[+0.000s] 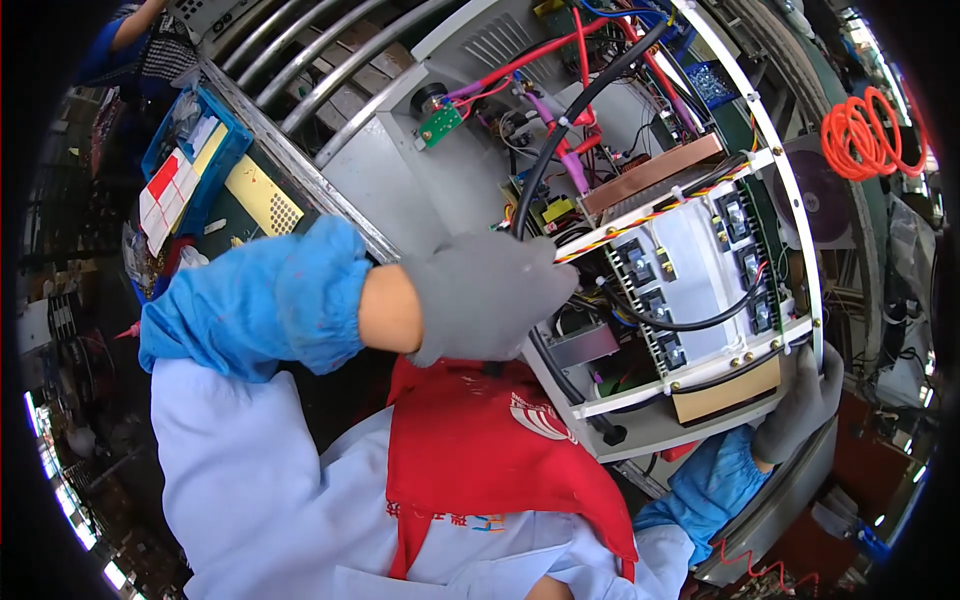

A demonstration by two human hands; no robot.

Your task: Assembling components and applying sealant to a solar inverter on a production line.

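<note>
Around the white frame (799, 213) curls the right hand (803, 405); the left hand (482, 296) hides its grip.

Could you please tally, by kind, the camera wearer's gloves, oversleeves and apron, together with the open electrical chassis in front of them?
Gray gloves: 2
Blue oversleeves: 2
Red apron: 1
Open electrical chassis: 1
Total: 6

white curved-stripe emblem (541, 417) with small lettering on red cloth apron (465, 455), just below grey-gloved left hand (482, 300), row of small red characters (428, 514) on pale-blue cloth coat (450, 560), further below that hand
</note>
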